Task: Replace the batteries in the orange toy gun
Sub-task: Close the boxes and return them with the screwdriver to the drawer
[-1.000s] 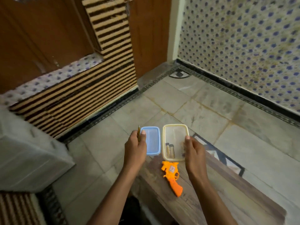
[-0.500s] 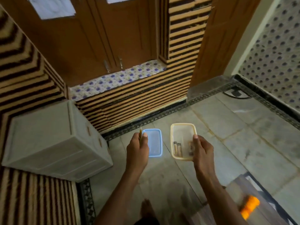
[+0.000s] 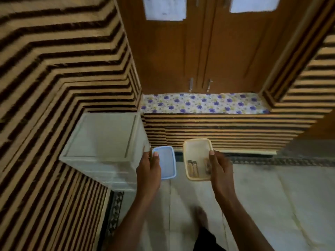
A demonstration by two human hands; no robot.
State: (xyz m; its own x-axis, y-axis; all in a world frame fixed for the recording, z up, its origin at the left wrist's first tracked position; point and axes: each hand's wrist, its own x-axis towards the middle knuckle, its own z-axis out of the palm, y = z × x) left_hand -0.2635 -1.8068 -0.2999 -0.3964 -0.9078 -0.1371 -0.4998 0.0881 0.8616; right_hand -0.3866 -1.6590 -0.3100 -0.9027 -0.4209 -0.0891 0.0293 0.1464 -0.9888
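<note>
The view has swung off the wooden surface to the white drawer unit (image 3: 101, 142); the orange toy gun is now out of sight, so battery fitting waits. The right hand (image 3: 220, 169) grips the yellow container (image 3: 194, 147), batteries (image 3: 192, 168) beside its fingers (image 3: 211, 154). The left hand (image 3: 148, 169) pinches the blue lid (image 3: 165, 160) and a thin tool (image 3: 150, 153).

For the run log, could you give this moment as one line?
left hand: holds blue lid and thin tool | right hand: holds open container with batteries | toy gun: out of view

Thin tool (image 3: 150, 153) mostly hidden by left hand (image 3: 149, 169); batteries (image 3: 193, 168) blurred.
</note>
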